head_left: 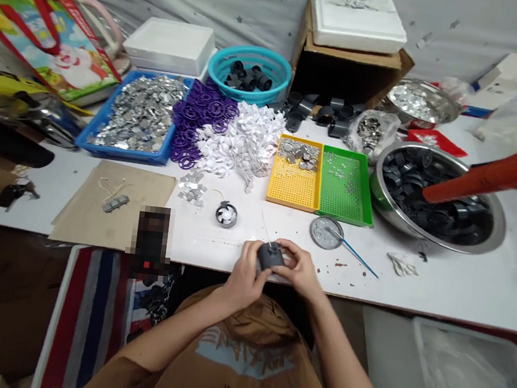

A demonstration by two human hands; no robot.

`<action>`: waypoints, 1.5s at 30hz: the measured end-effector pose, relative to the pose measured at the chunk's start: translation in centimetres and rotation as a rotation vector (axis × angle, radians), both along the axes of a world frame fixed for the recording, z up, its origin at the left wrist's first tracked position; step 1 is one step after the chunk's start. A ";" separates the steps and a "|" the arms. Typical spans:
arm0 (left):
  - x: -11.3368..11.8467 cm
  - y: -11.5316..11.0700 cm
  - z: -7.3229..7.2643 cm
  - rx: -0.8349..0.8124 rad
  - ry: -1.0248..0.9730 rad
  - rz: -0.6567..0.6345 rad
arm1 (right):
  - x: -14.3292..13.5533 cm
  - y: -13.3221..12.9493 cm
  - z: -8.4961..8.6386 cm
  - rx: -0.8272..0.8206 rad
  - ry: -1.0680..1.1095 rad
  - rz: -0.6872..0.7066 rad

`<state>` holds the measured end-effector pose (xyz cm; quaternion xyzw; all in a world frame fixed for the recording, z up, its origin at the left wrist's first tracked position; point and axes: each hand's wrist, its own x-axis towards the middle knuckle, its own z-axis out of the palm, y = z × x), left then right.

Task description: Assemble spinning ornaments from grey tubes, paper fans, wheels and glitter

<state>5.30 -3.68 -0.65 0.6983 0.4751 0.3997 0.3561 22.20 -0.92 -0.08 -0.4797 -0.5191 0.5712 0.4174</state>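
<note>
Near the table's front edge I hold a short dark grey plastic cylinder with a thin pale wire or string sticking up from it. My left hand grips its left side, fingers curled round it. On the other side my right hand pinches it between thumb and fingers. A similar grey ring-shaped part with white pieces inside stands on the table to the left. To the right of my hands lies a round dish of clear bits, a blue stick resting across its rim.
Yellow and green trays hold small metal parts. A steel bowl of dark parts stands right, under a red-orange bar. White pieces, purple rings and a blue tray of silver pieces lie left. Cardboard lies nearer.
</note>
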 end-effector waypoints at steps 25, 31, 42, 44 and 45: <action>-7.9 10.1 3.0 0.090 0.576 -0.176 | 3.0 7.7 3.1 0.550 -0.731 0.016; -7.5 10.1 4.2 -0.023 0.503 -0.305 | 8.3 9.5 5.1 0.487 -0.704 -0.159; -6.7 15.6 8.5 0.158 0.463 -0.149 | 15.5 8.6 6.5 0.810 -0.656 -1.005; -5.9 16.0 7.8 0.165 0.475 -0.180 | 19.2 9.4 7.2 0.746 -0.649 -1.337; -5.3 16.1 7.3 0.171 0.477 -0.199 | 21.2 10.2 7.5 0.666 -0.678 -1.355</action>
